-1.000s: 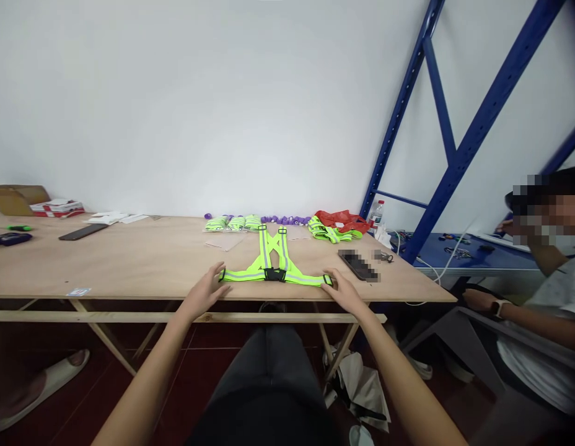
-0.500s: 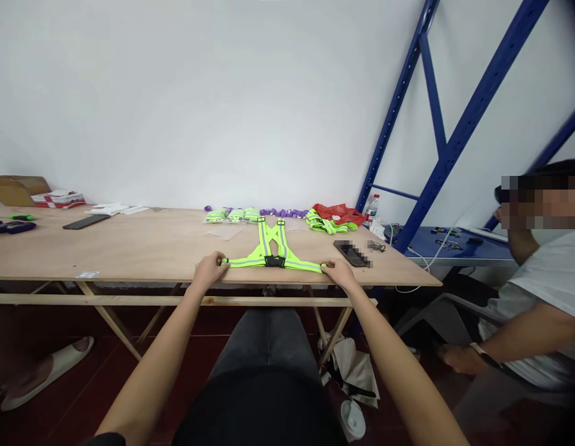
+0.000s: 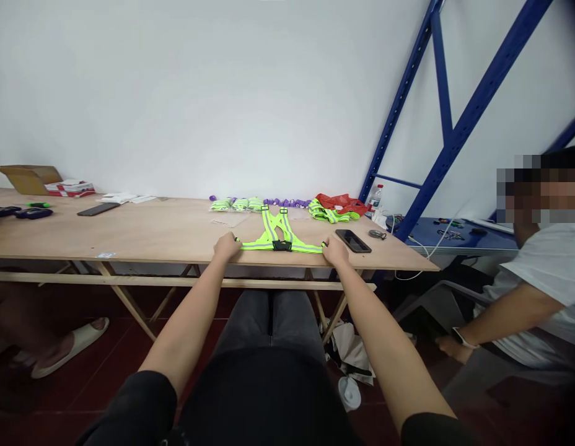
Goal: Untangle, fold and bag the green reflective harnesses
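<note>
A neon yellow-green reflective vest point(image 3: 266, 238) made of straps lies spread on the wooden table point(image 3: 171, 238). Its two shoulder straps cross in the middle and point toward the wall. At the centre of the waist strap sits a black buckle point(image 3: 282, 246). My left hand point(image 3: 227, 246) is closed around the left end of that strap, and my right hand point(image 3: 335, 251) grips the right end. Between the hands the strap runs nearly straight, close to the table's front edge. My fingertips are partly hidden by my own hands.
Behind the vest lie bagged vests point(image 3: 241, 204), small purple rolls point(image 3: 287, 203) and a red bag point(image 3: 342, 203). A phone point(image 3: 353, 241) rests right of my right hand. Another person point(image 3: 538, 285) sits at the right by a blue rack point(image 3: 448, 148). An open carton point(image 3: 30, 179) stands far left.
Both hands have shifted slightly, the left one inward to the right, still holding the strap ends. The whole view has tilted a little. The seated person's lowered arm has moved slightly.
</note>
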A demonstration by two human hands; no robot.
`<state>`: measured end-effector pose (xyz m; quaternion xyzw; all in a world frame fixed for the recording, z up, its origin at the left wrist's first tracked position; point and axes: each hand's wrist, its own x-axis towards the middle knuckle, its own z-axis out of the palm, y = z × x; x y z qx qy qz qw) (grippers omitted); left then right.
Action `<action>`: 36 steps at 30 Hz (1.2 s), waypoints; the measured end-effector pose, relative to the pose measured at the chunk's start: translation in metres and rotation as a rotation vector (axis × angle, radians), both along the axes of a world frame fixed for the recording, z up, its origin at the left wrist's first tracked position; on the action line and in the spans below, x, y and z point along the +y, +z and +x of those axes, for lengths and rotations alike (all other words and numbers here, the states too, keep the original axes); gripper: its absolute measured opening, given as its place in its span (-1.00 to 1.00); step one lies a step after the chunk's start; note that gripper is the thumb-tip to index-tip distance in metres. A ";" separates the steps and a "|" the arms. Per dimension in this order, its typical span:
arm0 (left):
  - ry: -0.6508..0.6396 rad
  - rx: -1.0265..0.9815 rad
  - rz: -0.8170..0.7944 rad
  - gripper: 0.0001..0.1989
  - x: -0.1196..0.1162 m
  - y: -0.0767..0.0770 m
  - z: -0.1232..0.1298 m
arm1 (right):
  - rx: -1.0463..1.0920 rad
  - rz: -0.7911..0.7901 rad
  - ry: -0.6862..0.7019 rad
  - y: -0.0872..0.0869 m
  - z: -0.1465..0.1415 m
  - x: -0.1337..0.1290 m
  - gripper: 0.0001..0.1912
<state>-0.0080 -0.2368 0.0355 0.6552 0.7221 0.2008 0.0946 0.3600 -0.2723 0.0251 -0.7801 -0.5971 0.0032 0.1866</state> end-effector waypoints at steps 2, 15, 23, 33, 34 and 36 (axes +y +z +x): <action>-0.055 0.026 0.036 -0.74 -0.001 -0.002 0.011 | -0.027 0.033 0.075 -0.002 -0.012 -0.004 -0.78; -0.140 0.008 0.104 -0.60 -0.019 -0.015 0.019 | 0.078 0.094 0.164 -0.020 0.007 -0.010 -0.81; -0.250 -0.100 0.150 -0.72 -0.027 -0.019 0.009 | 0.144 0.181 0.268 -0.028 0.012 -0.019 -0.76; -0.052 -0.280 0.275 -0.73 -0.029 -0.011 0.004 | -0.116 0.291 0.334 -0.009 -0.041 -0.027 -0.52; -0.029 -0.285 0.262 -0.73 -0.029 -0.012 0.003 | -0.120 0.295 0.456 -0.006 -0.060 -0.027 -0.55; 0.009 -0.297 0.243 -0.72 -0.028 -0.012 0.002 | -0.097 0.278 0.688 -0.004 -0.096 -0.023 -0.56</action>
